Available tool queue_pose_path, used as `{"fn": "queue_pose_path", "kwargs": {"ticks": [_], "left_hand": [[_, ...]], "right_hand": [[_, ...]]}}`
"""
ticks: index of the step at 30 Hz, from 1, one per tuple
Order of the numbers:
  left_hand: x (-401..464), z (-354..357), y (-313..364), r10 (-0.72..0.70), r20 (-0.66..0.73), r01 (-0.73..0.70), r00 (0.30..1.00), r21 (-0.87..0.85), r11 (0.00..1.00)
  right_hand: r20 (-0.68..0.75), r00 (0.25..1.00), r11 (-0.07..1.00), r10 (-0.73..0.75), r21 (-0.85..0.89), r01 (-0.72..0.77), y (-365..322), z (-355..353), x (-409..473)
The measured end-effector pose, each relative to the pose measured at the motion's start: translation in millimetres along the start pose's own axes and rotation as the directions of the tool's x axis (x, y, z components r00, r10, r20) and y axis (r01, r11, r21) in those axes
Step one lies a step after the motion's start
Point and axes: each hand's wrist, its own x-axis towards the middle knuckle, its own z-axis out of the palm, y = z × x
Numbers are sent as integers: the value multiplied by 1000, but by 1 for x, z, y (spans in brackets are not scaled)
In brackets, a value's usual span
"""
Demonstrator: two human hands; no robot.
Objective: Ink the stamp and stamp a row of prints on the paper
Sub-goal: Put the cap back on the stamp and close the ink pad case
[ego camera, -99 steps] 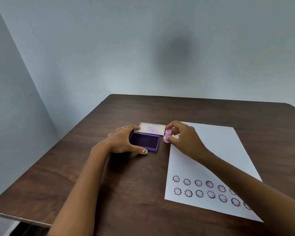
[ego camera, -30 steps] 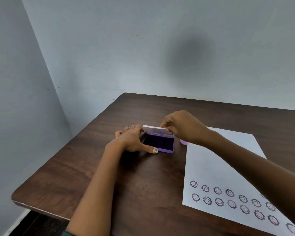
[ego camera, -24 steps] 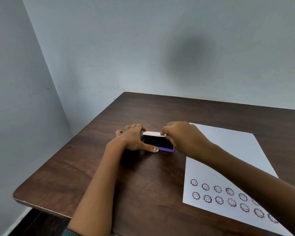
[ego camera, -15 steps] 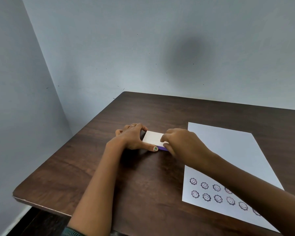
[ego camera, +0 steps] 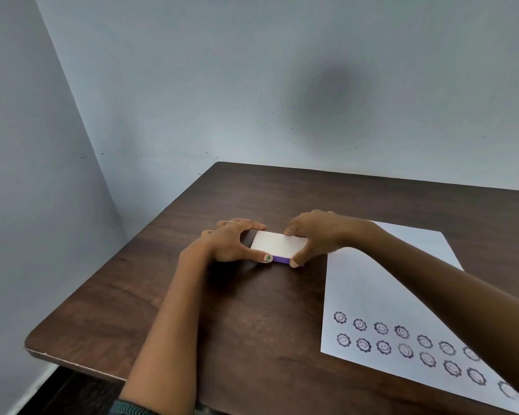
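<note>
The purple ink pad (ego camera: 279, 246) lies on the brown table (ego camera: 252, 310) with its white lid folded flat over it. My left hand (ego camera: 228, 242) grips its left end, thumb on the front edge. My right hand (ego camera: 315, 235) grips its right end, thumb at the front corner. To the right lies the white paper (ego camera: 369, 295), with two rows of purple smiley flower prints (ego camera: 402, 339) along its near edge. The pink stamp is hidden behind my right hand.
Pale blue walls stand close behind and to the left of the table. The table's left edge (ego camera: 117, 265) and near left corner (ego camera: 30, 345) are in view. My right forearm crosses over the paper's right side.
My right hand let go of the pink stamp beside the paper, took the ink pad's white lid and folded it down over the pad. My left hand stayed on the pad.
</note>
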Motion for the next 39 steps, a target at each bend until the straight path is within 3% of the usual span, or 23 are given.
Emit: {"fn": "queue_pose_path", "kwargs": {"ticks": [5, 15, 27, 39], "left_hand": [[2, 1, 0, 0, -16, 0, 1000, -14, 1000], [1, 2, 1, 7, -21, -7, 1000, -1, 1000], [-4, 6, 14, 41, 36, -42, 999, 21, 999], [9, 15, 15, 55, 28, -56, 998, 4, 998]], "right_hand": [[-17, 1000, 999, 11, 39, -11, 0, 0, 0], [-39, 999, 983, 17, -179, -24, -6, 8, -1], [-55, 998, 993, -3, -117, -4, 1, 12, 0], [-33, 978, 976, -208, -73, 205, 24, 0, 28]]}}
